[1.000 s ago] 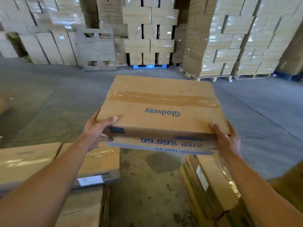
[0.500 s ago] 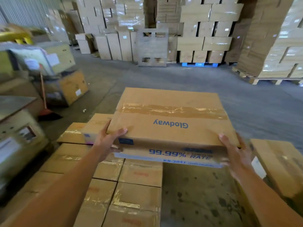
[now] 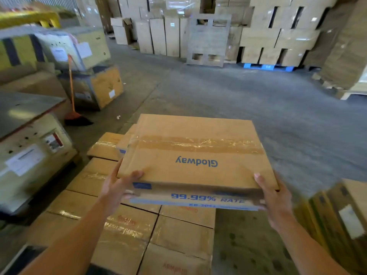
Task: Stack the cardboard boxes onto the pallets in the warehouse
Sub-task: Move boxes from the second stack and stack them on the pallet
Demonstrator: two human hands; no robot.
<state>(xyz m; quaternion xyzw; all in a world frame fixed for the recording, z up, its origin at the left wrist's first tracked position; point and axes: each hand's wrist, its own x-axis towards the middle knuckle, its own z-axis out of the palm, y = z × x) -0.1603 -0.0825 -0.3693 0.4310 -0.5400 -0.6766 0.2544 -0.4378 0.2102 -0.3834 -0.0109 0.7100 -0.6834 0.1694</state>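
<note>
I carry a flat cardboard box printed "Glodway" in blue, taped across its top, in front of my chest. My left hand grips its near left corner, thumb on top and fingers under. My right hand grips the near right corner the same way. The box hangs above the right part of a low layer of stacked boxes laid side by side below me. The pallet under that layer is hidden.
A wooden crate with labels stands at the left, a broom behind it. Boxes on edge stand at the right. Bare concrete floor stretches ahead to tall box stacks, a leaning pallet and a blue pallet.
The view has swung left and down. The layer of stacked boxes has come under the box I hold, and the crate and broom have entered at the left. Both grips are unchanged.
</note>
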